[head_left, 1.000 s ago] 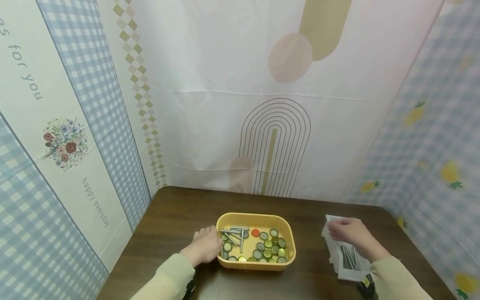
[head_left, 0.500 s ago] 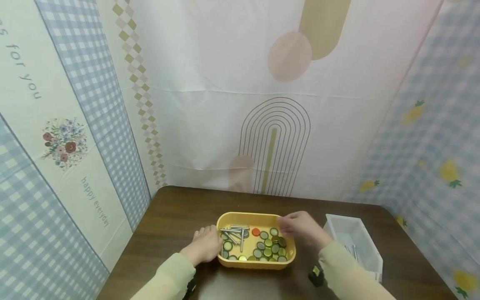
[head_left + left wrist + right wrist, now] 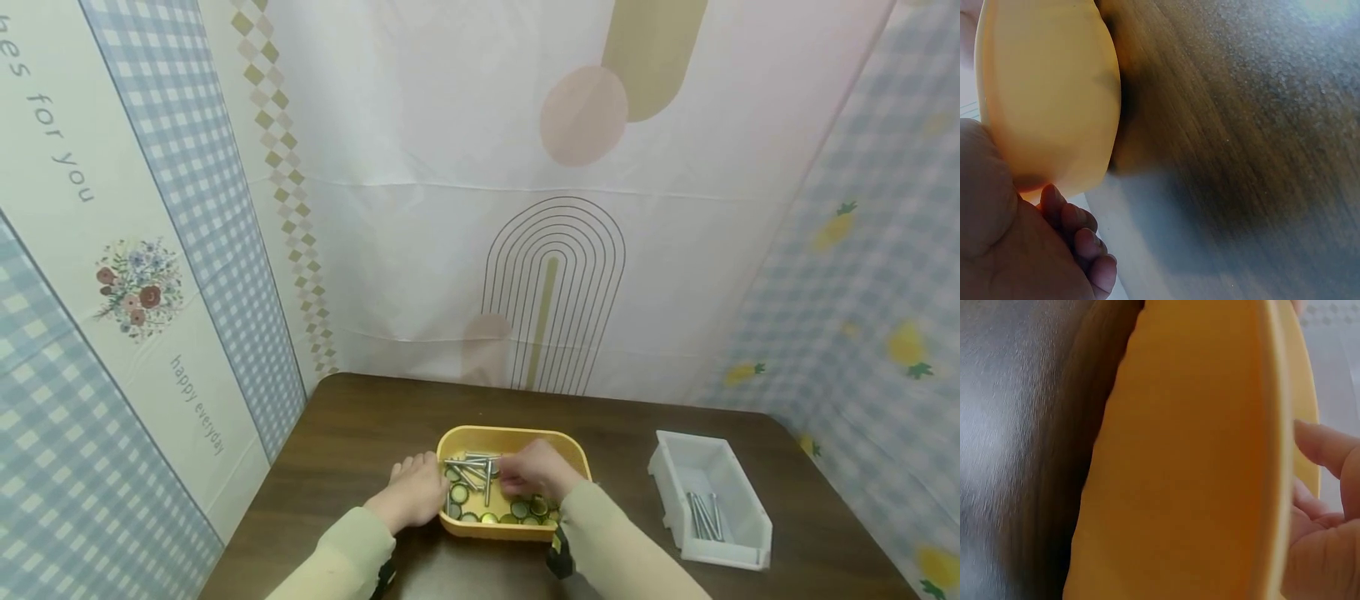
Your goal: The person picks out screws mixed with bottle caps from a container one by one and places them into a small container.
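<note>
In the head view, a yellow plastic basin (image 3: 517, 531) holds long silver bolts (image 3: 474, 472) on its left side and several bottle caps (image 3: 521, 510). My left hand (image 3: 411, 492) holds the basin's left end at the rim; in the left wrist view its fingers (image 3: 1079, 231) lie against the outside wall. Reaching over the basin, my right hand (image 3: 536, 468) has its fingertips down beside the bolts. The right wrist view shows thumb and fingers apart beyond the rim, nothing visible between them; the basin wall partly hides them.
A white bin (image 3: 731, 550) stands on the right of the brown table (image 3: 360, 417), with several bolts (image 3: 705, 517) lying in it. Patterned cloth (image 3: 405, 275) hangs behind the table and along both sides.
My right hand has moved left from over the white bin into the yellow basin, near the bolts. The white bin now shows in full. The left hand stays at the basin's end.
</note>
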Demonstrator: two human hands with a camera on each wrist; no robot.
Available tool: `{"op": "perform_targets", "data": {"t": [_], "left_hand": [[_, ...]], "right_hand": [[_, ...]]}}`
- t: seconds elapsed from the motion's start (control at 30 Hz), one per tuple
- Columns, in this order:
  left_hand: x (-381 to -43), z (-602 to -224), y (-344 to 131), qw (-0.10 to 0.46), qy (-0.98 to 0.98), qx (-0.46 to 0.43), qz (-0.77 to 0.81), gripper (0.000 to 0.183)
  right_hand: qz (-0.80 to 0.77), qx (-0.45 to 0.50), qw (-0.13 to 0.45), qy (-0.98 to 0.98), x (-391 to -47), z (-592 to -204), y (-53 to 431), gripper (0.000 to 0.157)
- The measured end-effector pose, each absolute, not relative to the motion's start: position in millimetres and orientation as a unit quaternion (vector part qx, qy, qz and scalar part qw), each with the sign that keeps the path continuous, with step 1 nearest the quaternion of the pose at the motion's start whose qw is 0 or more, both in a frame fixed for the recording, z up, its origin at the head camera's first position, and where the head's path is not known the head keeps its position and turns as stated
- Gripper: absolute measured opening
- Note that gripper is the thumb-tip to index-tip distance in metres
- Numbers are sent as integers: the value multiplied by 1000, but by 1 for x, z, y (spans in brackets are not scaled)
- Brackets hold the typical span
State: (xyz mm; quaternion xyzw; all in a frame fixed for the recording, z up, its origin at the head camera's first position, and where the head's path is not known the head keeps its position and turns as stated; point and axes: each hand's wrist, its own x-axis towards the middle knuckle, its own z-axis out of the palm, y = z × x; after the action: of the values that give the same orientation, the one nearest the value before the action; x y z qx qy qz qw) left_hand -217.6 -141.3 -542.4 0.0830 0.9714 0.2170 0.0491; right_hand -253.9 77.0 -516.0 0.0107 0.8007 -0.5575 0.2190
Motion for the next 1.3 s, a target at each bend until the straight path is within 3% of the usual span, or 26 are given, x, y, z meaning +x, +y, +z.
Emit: {"op": "perform_targets", "data": {"t": [0.4, 0.63, 1.3], "left_hand": [[-217, -538, -140, 57, 970, 88, 221, 28], [-218, -537, -139, 52, 972, 84, 214, 28], [-217, -537, -138, 44, 973, 78, 211, 28]], "right_hand": [[-507, 50, 178, 842, -254, -526, 60, 16], [-469, 36, 141, 871, -254, -532, 57, 15], [-373, -1, 104, 922, -254, -532, 50, 14]]}}
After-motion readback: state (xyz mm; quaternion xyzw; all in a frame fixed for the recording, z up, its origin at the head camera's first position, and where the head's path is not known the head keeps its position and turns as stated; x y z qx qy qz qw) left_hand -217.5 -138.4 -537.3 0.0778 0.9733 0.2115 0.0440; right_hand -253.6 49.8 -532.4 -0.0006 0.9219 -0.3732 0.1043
